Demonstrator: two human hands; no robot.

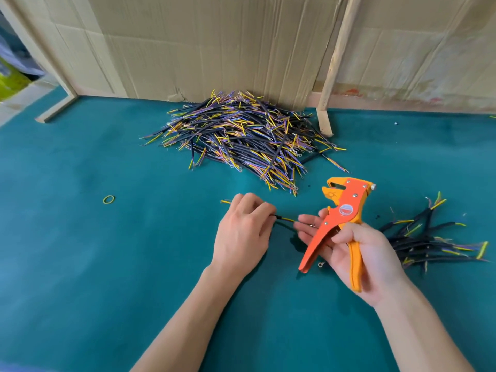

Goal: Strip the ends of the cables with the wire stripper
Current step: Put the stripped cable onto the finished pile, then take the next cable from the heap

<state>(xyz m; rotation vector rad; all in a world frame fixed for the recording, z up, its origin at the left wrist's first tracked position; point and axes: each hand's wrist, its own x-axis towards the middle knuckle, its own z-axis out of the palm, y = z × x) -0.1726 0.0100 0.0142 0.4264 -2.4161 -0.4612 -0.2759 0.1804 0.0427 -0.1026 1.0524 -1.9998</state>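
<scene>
My left hand [243, 232] grips a short black cable [285, 219] with a yellow inner wire showing at each side of the fist. My right hand [359, 253] holds the orange wire stripper [339, 218] by its handles, jaws up and gaping, while its fingertips touch the cable's right end. A big heap of cables [241, 135] lies at the back by the cardboard. A smaller bunch of cables [429, 237] lies to the right of my right hand.
The table is covered in teal felt [107, 264]. A cardboard wall [214, 44] and a leaning wooden slat [332, 63] close the back. A yellow-green rubber band [108, 199] lies at left. A small ring terminal [320, 264] lies under the stripper.
</scene>
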